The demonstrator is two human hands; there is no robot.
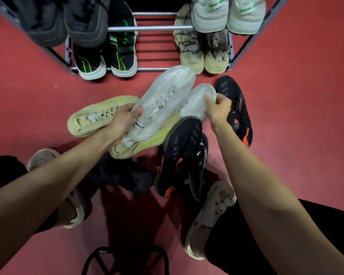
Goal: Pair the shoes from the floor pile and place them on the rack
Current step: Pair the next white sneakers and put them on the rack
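Head view: both hands on a pair of white shoes above the floor pile.
Left hand (125, 121) grips the larger-looking white sneaker (163, 102); right hand (218, 110) pinches its mate (197, 104), just beside it. Shoe rack (157, 28) stands at twelve o'clock, the yellow shoe (91, 118) at nine.

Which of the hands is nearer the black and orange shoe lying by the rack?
Right. The right hand is just beside that black and orange shoe, gripping a white shoe; the left hand is further off.
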